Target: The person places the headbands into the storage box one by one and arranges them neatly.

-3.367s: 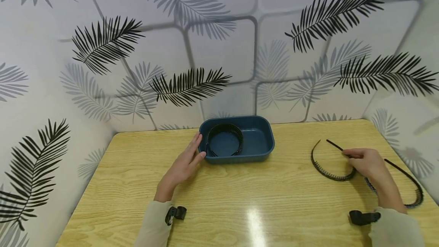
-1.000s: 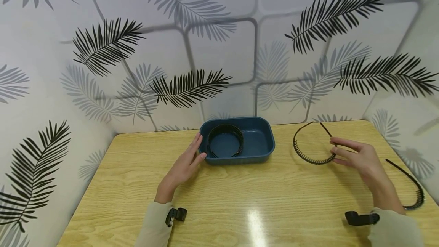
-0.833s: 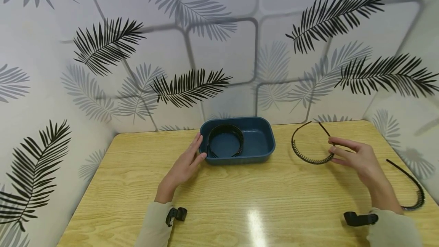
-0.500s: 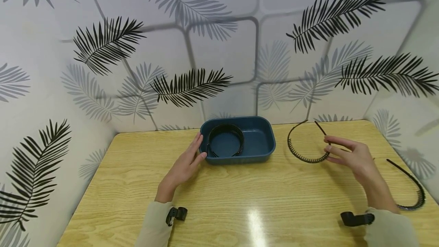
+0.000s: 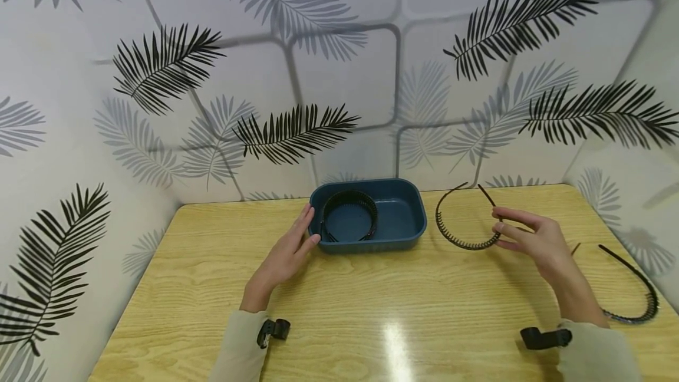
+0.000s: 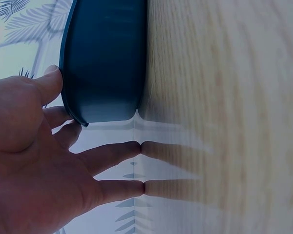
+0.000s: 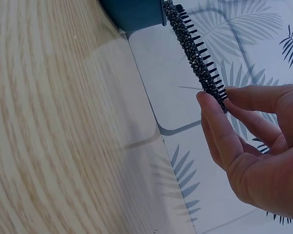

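Note:
My right hand (image 5: 536,246) pinches a black toothed headband (image 5: 469,246) by one arm near the curve, holding it up right of the blue box (image 5: 399,220). In the right wrist view, sparkling dark beads cover the outside of the headband (image 7: 193,58) and comb teeth line its inner side. My left hand (image 5: 283,257) rests against the box's left end with its fingers extended. The left wrist view shows the thumb (image 6: 50,85) at the box's rim and two fingertips touching the table. Inside the box's left half stand black toothed headbands (image 5: 350,196), nested together; their number is unclear.
Another dark headband (image 5: 648,299) lies at the table's right side, partly hidden by my right forearm. The wooden table (image 5: 424,305) meets a leaf-patterned wall (image 5: 345,87) just behind the box. Similar patterned walls stand at left and right.
My right hand has brought the headband leftward and a little toward the wall, from the table's right side to near the box. The left hand and the box have stayed put.

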A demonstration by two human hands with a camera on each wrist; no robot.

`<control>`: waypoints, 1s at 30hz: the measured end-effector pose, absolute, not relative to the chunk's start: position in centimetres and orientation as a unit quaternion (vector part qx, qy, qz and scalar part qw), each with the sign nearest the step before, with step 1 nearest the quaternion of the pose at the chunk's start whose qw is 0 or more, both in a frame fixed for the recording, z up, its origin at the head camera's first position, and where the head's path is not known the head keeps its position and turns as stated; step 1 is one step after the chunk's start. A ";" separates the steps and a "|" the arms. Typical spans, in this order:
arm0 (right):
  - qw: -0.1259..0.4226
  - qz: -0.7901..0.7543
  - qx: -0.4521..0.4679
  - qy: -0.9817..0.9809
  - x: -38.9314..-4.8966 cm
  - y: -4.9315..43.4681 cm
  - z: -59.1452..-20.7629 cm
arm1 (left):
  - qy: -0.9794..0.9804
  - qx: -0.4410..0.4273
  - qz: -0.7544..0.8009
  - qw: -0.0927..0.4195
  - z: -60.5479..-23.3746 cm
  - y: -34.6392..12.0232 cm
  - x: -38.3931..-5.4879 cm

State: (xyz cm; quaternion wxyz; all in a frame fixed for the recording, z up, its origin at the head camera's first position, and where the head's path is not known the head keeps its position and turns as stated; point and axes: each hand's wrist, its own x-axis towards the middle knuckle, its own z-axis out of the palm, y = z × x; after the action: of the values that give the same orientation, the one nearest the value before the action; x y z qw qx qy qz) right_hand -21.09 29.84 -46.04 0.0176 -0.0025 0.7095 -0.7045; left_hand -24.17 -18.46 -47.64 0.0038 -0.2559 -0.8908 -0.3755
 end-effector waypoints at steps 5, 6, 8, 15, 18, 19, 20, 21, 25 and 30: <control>0.018 -0.705 -0.011 0.709 -21.1 29.2 -45.9 | -0.892 -0.253 -0.374 0.000 -47.5 -18.5 -24.2; 0.018 -0.706 -0.013 0.708 -21.0 29.1 -45.8 | -0.893 -0.253 -0.373 0.000 -47.5 -18.5 -24.2; 0.018 -0.708 -0.019 0.706 -21.0 28.8 -45.7 | -0.893 -0.252 -0.372 0.001 -47.6 -18.5 -24.2; 0.017 -0.719 -0.039 0.694 -21.0 27.9 -45.8 | -0.890 -0.256 -0.378 0.009 -47.5 -18.4 -24.1; 0.014 -0.714 -0.052 0.698 -21.1 27.5 -45.8 | -0.892 -0.252 -0.376 0.007 -47.6 -18.5 -24.2; 0.013 -0.713 -0.055 0.699 -21.1 27.3 -45.8 | -0.892 -0.251 -0.375 0.006 -47.6 -18.5 -24.2; 0.012 -0.712 -0.057 0.700 -21.2 27.1 -45.8 | -0.893 -0.251 -0.373 0.005 -47.6 -18.5 -24.2; 0.012 -0.712 -0.057 0.700 -21.2 26.9 -45.7 | -0.894 -0.251 -0.372 0.005 -47.6 -18.5 -24.2; 0.014 -0.717 -0.055 0.695 -21.2 26.2 -45.7 | -0.893 -0.253 -0.373 0.006 -47.6 -18.5 -24.3; 0.015 -0.716 -0.058 0.696 -21.1 25.5 -45.4 | -0.892 -0.254 -0.373 0.009 -47.5 -18.5 -24.2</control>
State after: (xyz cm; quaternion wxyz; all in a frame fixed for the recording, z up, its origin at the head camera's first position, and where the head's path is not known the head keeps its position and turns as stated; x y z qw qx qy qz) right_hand -21.08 25.46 -45.43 0.0149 -0.0579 0.6955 -0.7160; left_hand -24.21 -18.48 -47.50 0.0094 -0.2539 -0.8925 -0.3728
